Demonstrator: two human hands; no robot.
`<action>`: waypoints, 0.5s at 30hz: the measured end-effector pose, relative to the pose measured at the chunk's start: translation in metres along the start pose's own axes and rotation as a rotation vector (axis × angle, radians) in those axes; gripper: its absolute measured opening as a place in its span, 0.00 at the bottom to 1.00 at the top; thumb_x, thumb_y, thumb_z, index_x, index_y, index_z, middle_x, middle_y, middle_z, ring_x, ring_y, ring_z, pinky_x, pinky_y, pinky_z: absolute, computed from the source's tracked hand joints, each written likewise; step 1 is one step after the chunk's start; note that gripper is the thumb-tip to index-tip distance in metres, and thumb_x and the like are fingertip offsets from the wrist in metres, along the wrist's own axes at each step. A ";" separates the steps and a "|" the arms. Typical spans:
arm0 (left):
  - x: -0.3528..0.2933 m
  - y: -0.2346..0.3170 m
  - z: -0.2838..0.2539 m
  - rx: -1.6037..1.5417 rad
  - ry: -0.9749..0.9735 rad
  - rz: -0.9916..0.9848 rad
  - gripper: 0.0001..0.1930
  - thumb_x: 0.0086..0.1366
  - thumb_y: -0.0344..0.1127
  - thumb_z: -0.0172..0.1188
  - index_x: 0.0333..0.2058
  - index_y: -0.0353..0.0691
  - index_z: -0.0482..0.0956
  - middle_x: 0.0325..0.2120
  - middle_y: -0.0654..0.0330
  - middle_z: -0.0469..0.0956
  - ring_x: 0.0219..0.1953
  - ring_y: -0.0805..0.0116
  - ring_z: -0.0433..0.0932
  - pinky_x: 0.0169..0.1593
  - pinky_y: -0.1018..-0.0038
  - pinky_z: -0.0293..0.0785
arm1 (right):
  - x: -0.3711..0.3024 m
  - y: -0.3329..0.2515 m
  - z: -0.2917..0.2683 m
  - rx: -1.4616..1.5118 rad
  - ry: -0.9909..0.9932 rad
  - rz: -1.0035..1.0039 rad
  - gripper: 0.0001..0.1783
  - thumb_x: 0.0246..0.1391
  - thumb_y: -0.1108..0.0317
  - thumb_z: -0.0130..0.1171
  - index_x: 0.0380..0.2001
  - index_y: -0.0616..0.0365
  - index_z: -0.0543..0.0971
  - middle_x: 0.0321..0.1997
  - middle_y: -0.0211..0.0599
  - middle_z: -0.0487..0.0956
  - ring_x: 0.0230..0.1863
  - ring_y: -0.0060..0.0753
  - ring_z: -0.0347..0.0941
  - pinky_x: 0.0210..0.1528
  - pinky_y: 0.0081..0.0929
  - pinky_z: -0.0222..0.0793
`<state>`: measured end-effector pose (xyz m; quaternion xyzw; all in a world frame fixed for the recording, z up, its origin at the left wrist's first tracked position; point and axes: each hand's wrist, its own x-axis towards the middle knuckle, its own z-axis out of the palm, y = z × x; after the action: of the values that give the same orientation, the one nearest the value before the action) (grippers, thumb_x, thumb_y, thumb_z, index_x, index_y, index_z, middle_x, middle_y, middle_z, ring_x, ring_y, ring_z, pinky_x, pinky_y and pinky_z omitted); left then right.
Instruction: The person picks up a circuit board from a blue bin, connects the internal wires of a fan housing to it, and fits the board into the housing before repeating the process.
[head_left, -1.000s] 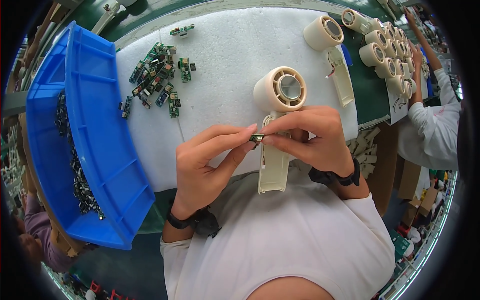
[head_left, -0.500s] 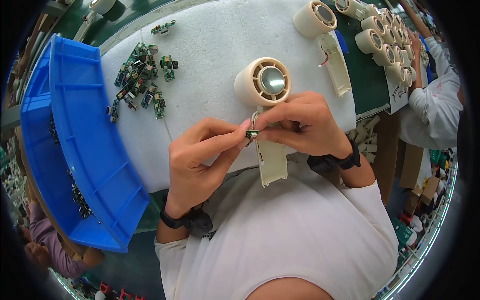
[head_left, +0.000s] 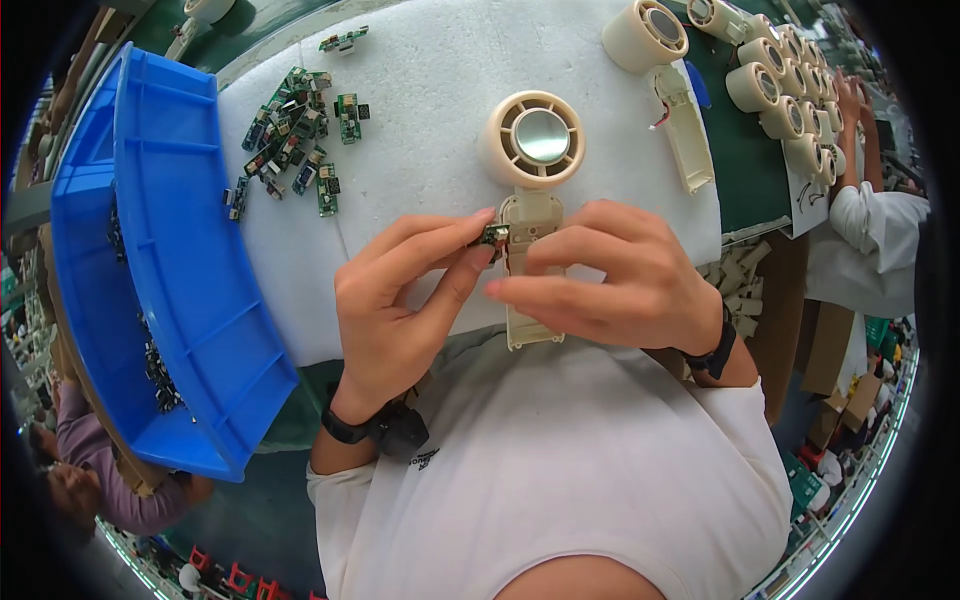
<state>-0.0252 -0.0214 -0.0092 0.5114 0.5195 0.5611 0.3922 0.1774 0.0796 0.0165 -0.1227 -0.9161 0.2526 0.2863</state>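
Between the thumb and fingertips of my left hand (head_left: 395, 285) is a small green circuit board (head_left: 494, 236). It is held at the left edge of an opened cream fan handle (head_left: 536, 215), whose inner side faces up. The handle belongs to a handheld fan with a round head (head_left: 498, 150) and a silver disc in its middle, lying just beyond my hands. My right hand (head_left: 635, 275) hovers over the handle's lower part, thumb and fingers apart with nothing seen between them. Any wires behind the board are too small to make out.
Several green circuit boards (head_left: 290, 130) lie on the white foam sheet (head_left: 420, 110), left of the fan. A blue bin (head_left: 185, 270) stands further left. Another opened fan (head_left: 690, 150) lies at right, with rows of fan heads (head_left: 780, 90) beyond. Co-workers are at both sides.
My right hand's fingers have come off the board and spread apart, uncovering the upper handle. The left hand still holds the board, now turned differently. The whole view has shifted slightly.
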 end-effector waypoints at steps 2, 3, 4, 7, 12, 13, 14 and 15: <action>-0.001 0.000 0.000 -0.031 0.002 -0.031 0.18 0.63 0.15 0.64 0.51 0.33 0.84 0.42 0.53 0.83 0.42 0.70 0.84 0.47 0.76 0.82 | 0.003 -0.003 0.002 -0.091 -0.090 -0.119 0.19 0.40 0.75 0.76 0.40 0.51 0.88 0.33 0.26 0.82 0.33 0.30 0.75 0.31 0.24 0.71; -0.002 0.000 0.000 -0.065 0.007 -0.060 0.17 0.64 0.15 0.63 0.51 0.32 0.84 0.43 0.53 0.83 0.42 0.70 0.84 0.48 0.76 0.82 | 0.001 -0.003 0.003 -0.088 -0.086 -0.116 0.19 0.40 0.75 0.76 0.40 0.51 0.88 0.33 0.26 0.82 0.33 0.30 0.75 0.31 0.24 0.71; -0.002 0.000 0.000 -0.095 0.023 -0.083 0.17 0.64 0.15 0.63 0.51 0.32 0.84 0.44 0.53 0.83 0.43 0.70 0.84 0.48 0.76 0.82 | 0.001 -0.001 0.003 -0.024 -0.037 -0.097 0.18 0.42 0.76 0.75 0.40 0.51 0.88 0.34 0.28 0.83 0.34 0.31 0.75 0.32 0.25 0.71; -0.002 0.001 0.001 -0.079 0.011 -0.069 0.17 0.64 0.15 0.63 0.51 0.32 0.84 0.44 0.53 0.83 0.43 0.70 0.84 0.48 0.76 0.82 | 0.002 0.004 0.005 0.111 0.060 -0.068 0.17 0.45 0.78 0.73 0.41 0.52 0.88 0.36 0.31 0.84 0.36 0.32 0.76 0.35 0.27 0.73; -0.002 -0.001 0.007 -0.022 0.048 -0.031 0.17 0.63 0.15 0.64 0.50 0.33 0.84 0.43 0.53 0.84 0.42 0.69 0.85 0.46 0.76 0.82 | 0.005 -0.009 0.013 0.034 0.301 0.217 0.16 0.49 0.80 0.69 0.43 0.55 0.87 0.39 0.35 0.85 0.37 0.33 0.78 0.36 0.27 0.74; -0.003 -0.001 0.006 -0.017 0.054 -0.030 0.17 0.63 0.15 0.64 0.50 0.33 0.84 0.43 0.53 0.84 0.42 0.69 0.85 0.46 0.76 0.82 | 0.006 -0.013 0.016 0.041 0.291 0.259 0.16 0.50 0.81 0.69 0.43 0.55 0.87 0.39 0.35 0.85 0.38 0.33 0.78 0.36 0.27 0.74; -0.003 -0.001 0.005 0.022 0.045 -0.008 0.17 0.64 0.15 0.63 0.51 0.32 0.84 0.44 0.52 0.83 0.43 0.69 0.84 0.47 0.76 0.82 | 0.005 -0.017 0.017 0.042 0.284 0.309 0.17 0.50 0.82 0.68 0.44 0.56 0.87 0.39 0.36 0.85 0.38 0.32 0.78 0.36 0.27 0.74; -0.004 -0.001 0.004 0.061 0.036 0.013 0.17 0.65 0.15 0.63 0.51 0.31 0.83 0.45 0.51 0.82 0.44 0.68 0.84 0.47 0.75 0.82 | 0.004 -0.021 0.014 0.041 0.286 0.310 0.17 0.50 0.82 0.68 0.44 0.56 0.87 0.39 0.36 0.85 0.38 0.32 0.78 0.36 0.27 0.74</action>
<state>-0.0206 -0.0247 -0.0117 0.5162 0.5400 0.5568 0.3632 0.1641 0.0583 0.0195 -0.2912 -0.8309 0.2922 0.3734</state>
